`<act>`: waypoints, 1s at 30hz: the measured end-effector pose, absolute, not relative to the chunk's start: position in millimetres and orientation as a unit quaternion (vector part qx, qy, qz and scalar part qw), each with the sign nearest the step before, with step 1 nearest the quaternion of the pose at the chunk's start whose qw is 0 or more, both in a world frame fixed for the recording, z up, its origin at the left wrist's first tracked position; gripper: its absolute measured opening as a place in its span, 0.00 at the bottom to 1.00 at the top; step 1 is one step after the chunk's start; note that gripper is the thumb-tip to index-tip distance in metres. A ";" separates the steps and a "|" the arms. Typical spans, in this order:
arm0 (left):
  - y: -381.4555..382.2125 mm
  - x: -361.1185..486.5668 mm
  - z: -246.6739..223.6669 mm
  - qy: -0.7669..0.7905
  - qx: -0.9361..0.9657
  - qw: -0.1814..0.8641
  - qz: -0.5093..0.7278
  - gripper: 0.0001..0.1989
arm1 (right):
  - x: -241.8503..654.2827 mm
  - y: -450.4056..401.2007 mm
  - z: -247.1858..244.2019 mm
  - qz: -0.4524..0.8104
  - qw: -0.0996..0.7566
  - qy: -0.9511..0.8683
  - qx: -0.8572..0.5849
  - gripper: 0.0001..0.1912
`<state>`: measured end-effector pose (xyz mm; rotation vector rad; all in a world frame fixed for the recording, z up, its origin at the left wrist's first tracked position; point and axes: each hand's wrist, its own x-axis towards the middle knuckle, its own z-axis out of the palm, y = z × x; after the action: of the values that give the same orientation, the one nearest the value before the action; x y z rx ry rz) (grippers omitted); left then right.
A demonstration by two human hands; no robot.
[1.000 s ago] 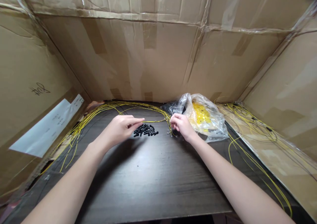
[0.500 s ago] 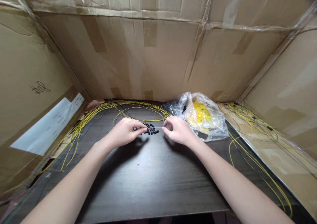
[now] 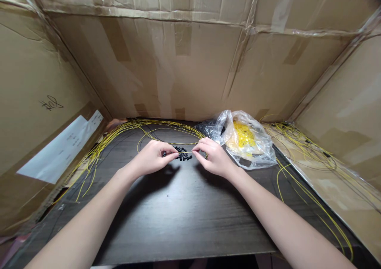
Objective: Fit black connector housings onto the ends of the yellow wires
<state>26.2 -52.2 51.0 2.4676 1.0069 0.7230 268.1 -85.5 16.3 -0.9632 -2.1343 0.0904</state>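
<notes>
Dark wood-grain table (image 3: 178, 221), taped cardboard walls (image 3: 149, 70), left hand (image 3: 151, 158) and right hand (image 3: 216, 158) pinching one thin yellow wire (image 3: 186, 152), small black plastic pieces (image 3: 183, 154) just beneath.

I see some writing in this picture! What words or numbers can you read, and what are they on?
Black handwritten scribble on the left cardboard wall: too scrawled to read for sure.
White paper label on the same wall: rows of small print, too small and blurred to read.
I can read no other words, numbers or brand names.
</notes>
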 end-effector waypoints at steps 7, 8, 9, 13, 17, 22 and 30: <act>-54.9 26.8 51.0 0.361 0.890 0.171 0.220 0.11 | 262.2 -86.1 13.5 0.068 0.410 -0.818 -0.398 0.05; -55.3 27.4 50.6 0.355 0.893 0.168 0.221 0.10 | 260.9 -86.4 13.6 0.082 0.416 -0.808 -0.408 0.05; -55.9 28.2 50.2 0.347 0.896 0.165 0.223 0.10 | 259.7 -86.8 13.9 0.099 0.417 -0.800 -0.419 0.05; -59.2 32.2 48.6 0.320 0.905 0.159 0.231 0.10 | 256.3 -87.4 15.8 0.197 0.401 -0.782 -0.435 0.05; -60.5 34.0 47.0 0.309 0.909 0.152 0.233 0.10 | 255.5 -85.9 17.6 0.302 0.399 -0.748 -0.436 0.05; -57.3 31.3 48.5 0.316 0.907 0.135 0.243 0.10 | 257.9 -81.9 18.1 0.392 0.415 -0.692 -0.442 0.06; -52.4 27.7 50.3 0.343 0.898 0.123 0.248 0.11 | 259.5 -81.0 18.1 0.465 0.436 -0.635 -0.436 0.07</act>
<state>27.7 -52.4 50.3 2.6196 0.9994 0.7238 259.5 -81.0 18.1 -1.0856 -1.5788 1.1575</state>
